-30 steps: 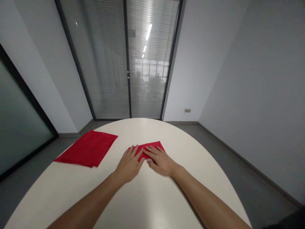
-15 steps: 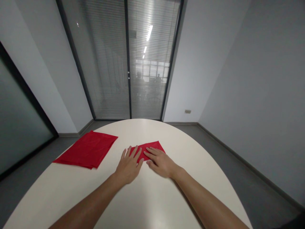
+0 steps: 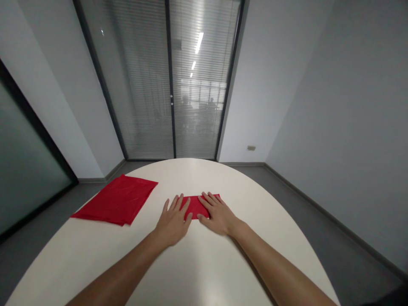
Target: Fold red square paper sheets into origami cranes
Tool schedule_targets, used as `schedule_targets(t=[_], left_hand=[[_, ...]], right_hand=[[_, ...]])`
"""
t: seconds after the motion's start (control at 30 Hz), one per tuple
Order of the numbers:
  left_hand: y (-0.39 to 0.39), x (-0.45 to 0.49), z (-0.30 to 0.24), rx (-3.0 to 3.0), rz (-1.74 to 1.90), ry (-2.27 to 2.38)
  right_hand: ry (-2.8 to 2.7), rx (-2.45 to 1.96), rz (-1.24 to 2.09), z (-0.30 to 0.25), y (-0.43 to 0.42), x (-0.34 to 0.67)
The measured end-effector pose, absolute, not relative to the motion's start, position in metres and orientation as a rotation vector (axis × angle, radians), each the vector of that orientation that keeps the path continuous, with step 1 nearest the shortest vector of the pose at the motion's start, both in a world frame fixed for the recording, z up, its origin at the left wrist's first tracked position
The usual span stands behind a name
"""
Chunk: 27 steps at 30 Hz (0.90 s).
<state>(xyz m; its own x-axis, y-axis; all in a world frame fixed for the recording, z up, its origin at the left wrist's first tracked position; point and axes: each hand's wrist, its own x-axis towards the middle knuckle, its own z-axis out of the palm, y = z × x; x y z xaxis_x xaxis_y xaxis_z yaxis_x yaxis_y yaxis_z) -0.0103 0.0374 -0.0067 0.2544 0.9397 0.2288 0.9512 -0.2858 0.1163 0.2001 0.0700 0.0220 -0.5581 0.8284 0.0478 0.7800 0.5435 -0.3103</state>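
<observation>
A small red folded sheet (image 3: 194, 207), cloth or thin paper, lies flat on the white table, roughly rectangular. My left hand (image 3: 173, 221) rests on its left end, fingers spread. On the right end lies my right hand (image 3: 219, 214), palm down with the fingers stretched out and the thumb apart. Both hands cover parts of the sheet, so its side edges are partly hidden. To the left, apart from my hands, is a larger stack of red sheets (image 3: 119, 199) with slightly uneven edges.
The white round table (image 3: 197, 263) has a curved far edge. Beyond it stands a glass partition (image 3: 146, 106) with blinds and dark frames. Grey walls and a wall socket (image 3: 251, 148) are to the right.
The small red sheet has turned slightly, its far edge now running straighter across. My right hand has shifted a little, its fingers now pointing farther away. My left hand stays nearly in place.
</observation>
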Motion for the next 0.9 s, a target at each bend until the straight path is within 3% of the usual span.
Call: schedule_targets(t=[0.3, 0.53, 0.67, 0.9], left_hand=[[0.034, -0.011, -0.002, -2.354, -0.452, -1.912], [0.034, -0.015, 0.013, -2.879, -0.448, -1.446], [0.036, -0.015, 0.012, -2.785, -0.499, -1.616], [0.034, -0.01, 0.003, -2.531, -0.506, -1.781]], right_hand=[[-2.582, -1.484, 0.345, 0.015, 0.081, 0.208], [-2.574, -1.309, 0.304, 0.022, 0.077, 0.211], [-2.651, -0.955, 0.356, 0.026, 0.074, 0.21], [-2.613, -0.951, 0.412, 0.019, 0.075, 0.209]])
